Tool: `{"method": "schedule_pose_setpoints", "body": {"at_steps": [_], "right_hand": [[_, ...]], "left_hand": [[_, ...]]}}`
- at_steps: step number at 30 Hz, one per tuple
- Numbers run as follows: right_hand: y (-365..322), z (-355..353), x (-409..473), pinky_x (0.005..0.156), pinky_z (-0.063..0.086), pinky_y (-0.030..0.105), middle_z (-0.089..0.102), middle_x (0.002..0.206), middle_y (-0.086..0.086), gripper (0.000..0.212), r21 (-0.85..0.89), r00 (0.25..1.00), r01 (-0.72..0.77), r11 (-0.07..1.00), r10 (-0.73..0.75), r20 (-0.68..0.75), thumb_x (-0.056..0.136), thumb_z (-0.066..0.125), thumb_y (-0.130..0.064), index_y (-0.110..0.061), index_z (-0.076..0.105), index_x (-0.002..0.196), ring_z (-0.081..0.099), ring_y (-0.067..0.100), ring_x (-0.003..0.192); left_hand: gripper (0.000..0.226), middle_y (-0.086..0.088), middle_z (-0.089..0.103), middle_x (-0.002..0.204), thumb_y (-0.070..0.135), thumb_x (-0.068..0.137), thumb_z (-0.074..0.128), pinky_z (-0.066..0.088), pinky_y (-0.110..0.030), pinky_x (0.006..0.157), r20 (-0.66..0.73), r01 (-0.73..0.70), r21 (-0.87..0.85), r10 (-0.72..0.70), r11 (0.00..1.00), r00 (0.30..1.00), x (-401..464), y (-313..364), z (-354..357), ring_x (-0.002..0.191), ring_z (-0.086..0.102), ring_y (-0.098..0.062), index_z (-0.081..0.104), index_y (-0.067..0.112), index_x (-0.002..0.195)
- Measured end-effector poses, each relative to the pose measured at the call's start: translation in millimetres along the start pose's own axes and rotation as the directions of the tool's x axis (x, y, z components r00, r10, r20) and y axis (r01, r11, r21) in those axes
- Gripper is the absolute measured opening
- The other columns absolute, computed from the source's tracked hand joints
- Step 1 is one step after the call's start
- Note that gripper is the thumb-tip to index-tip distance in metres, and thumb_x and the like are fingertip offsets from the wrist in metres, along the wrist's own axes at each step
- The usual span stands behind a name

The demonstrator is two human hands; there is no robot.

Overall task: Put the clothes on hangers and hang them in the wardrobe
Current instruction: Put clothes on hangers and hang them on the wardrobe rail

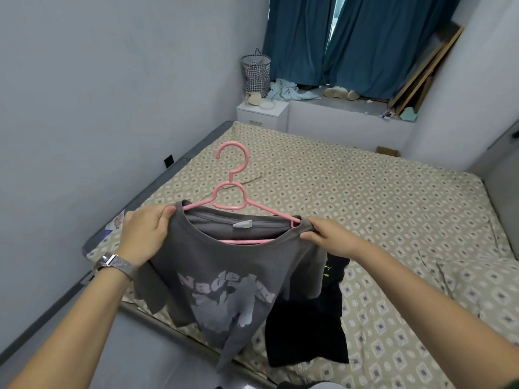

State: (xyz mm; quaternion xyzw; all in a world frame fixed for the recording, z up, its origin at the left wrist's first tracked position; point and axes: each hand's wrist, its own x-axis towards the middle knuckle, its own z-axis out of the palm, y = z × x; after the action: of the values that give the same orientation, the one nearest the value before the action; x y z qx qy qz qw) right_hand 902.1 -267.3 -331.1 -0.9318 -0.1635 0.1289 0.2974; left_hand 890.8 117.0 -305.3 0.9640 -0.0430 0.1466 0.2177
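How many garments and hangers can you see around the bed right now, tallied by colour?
Grey T-shirt, held up at the shoulders by the left hand and right hand: 1
Black garment lying on the bed: 1
Pink hanger inside the grey T-shirt's neck: 1
Total: 3

We record a grey printed T-shirt (222, 279) held above the near left corner of the bed (365, 197), a pink hanger (232, 189) seated in its collar with the hook upright. The left hand (146, 231) pinches the collar's left shoulder; the right hand (328, 237) pinches the right. A black garment (306, 332) lies on the patterned sheet near the front edge. We note teal curtains (351, 40) and a checked bag (256, 73) beyond the far edge.
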Motion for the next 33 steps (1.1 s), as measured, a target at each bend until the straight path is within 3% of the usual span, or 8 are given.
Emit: {"method": "schedule_pose_setpoints", "body": {"at_steps": [2, 5, 10, 16, 22, 27, 31, 33], "right_hand": [[-11.7, -2.1, 1.6, 0.069, 0.036, 0.017, 0.056, 0.083, -0.005, 0.020, -0.055, 0.999, 0.035, 0.998, -0.035, 0.003, 0.100, 0.052, -0.017, -0.027, 0.049, 0.082, 0.052, 0.017, 0.082], [-22.0, -8.0, 3.9, 0.066, 0.034, 0.017, 0.050, 0.075, -0.006, 0.030, -0.094, 0.997, 0.075, 0.993, -0.075, 0.005, 0.101, 0.050, -0.018, -0.030, 0.039, 0.075, 0.047, 0.016, 0.074], [-28.9, -8.1, 4.9, 0.066, 0.033, 0.030, 0.050, 0.073, -0.004, 0.018, -0.064, 0.994, 0.089, 0.994, -0.093, -0.060, 0.101, 0.048, -0.021, -0.011, 0.049, 0.086, 0.049, 0.019, 0.073], [-38.8, 6.7, 1.4, 0.068, 0.038, 0.035, 0.051, 0.070, -0.006, 0.026, -0.112, 0.989, 0.089, 0.990, -0.101, -0.105, 0.101, 0.048, -0.027, -0.026, 0.041, 0.076, 0.053, 0.022, 0.073], [-34.9, 8.9, -1.8, 0.067, 0.039, 0.037, 0.049, 0.062, -0.010, 0.035, 0.073, 0.972, 0.071, 0.995, -0.053, -0.229, 0.097, 0.055, -0.027, -0.029, 0.044, 0.064, 0.048, 0.012, 0.064], [-30.3, 3.8, -13.1, 0.071, 0.043, 0.038, 0.061, 0.070, -0.005, 0.023, 0.042, 0.965, 0.038, 0.998, -0.026, -0.262, 0.095, 0.057, -0.034, -0.021, 0.062, 0.077, 0.056, 0.013, 0.071], [-54.7, 17.1, -15.0, 0.073, 0.044, 0.038, 0.062, 0.071, -0.005, 0.019, 0.084, 0.961, 0.082, 0.993, -0.056, -0.271, 0.096, 0.056, -0.034, -0.027, 0.059, 0.078, 0.057, 0.015, 0.073], [-69.4, 25.0, -13.0, 0.069, 0.042, 0.038, 0.056, 0.066, -0.003, 0.028, 0.120, 0.958, 0.121, 0.985, -0.084, -0.273, 0.096, 0.055, -0.034, -0.015, 0.057, 0.075, 0.053, 0.015, 0.067]], "left_hand": [[0.032, 0.006, 0.048, 0.069, 0.041, 0.090, 0.022, 0.032, -0.042, 0.080, -0.001, -0.014, 0.011, 0.014, 1.000, 1.000, 4.3, 4.2, -2.3, 0.084, 0.054, -0.030, 0.043, 0.031, 0.068], [0.040, 0.000, 0.057, 0.075, 0.042, 0.089, 0.021, 0.032, -0.042, 0.081, -0.010, -0.010, 0.035, 0.010, 0.999, 1.000, 9.8, 4.3, -4.9, 0.088, 0.055, -0.032, 0.052, 0.022, 0.075], [0.037, 0.003, 0.051, 0.072, 0.036, 0.096, 0.027, 0.032, -0.041, 0.078, -0.019, -0.014, 0.031, 0.014, 0.999, 1.000, 12.2, 5.9, -5.3, 0.086, 0.055, -0.033, 0.051, 0.020, 0.073], [0.041, 0.001, 0.060, 0.076, 0.038, 0.091, 0.026, 0.035, -0.041, 0.079, 0.017, -0.101, 0.025, 0.100, 0.995, 0.995, 3.5, 25.9, 7.0, 0.083, 0.056, -0.029, 0.059, 0.020, 0.075], [0.038, 0.013, 0.048, 0.066, 0.036, 0.100, 0.030, 0.028, -0.035, 0.073, 0.101, -0.151, -0.022, 0.152, 0.988, 0.983, 7.6, 28.0, 9.6, 0.076, 0.047, -0.018, 0.037, 0.036, 0.063], [0.040, 0.002, 0.057, 0.080, 0.036, 0.100, 0.030, 0.030, -0.035, 0.075, 0.116, -0.104, -0.026, 0.106, 0.994, 0.988, 8.6, 17.6, 6.3, 0.088, 0.055, -0.027, 0.060, 0.017, 0.084], [0.042, -0.003, 0.062, 0.082, 0.042, 0.094, 0.025, 0.038, -0.043, 0.082, 0.123, -0.137, -0.016, 0.138, 0.990, 0.983, 11.1, -5.5, -16.9, 0.089, 0.056, -0.030, 0.059, 0.021, 0.082], [0.035, -0.007, 0.062, 0.080, 0.042, 0.093, 0.026, 0.041, -0.047, 0.083, 0.151, -0.113, -0.048, 0.119, 0.992, 0.981, 12.5, -14.5, -34.1, 0.086, 0.056, -0.031, 0.053, 0.028, 0.074]]}}
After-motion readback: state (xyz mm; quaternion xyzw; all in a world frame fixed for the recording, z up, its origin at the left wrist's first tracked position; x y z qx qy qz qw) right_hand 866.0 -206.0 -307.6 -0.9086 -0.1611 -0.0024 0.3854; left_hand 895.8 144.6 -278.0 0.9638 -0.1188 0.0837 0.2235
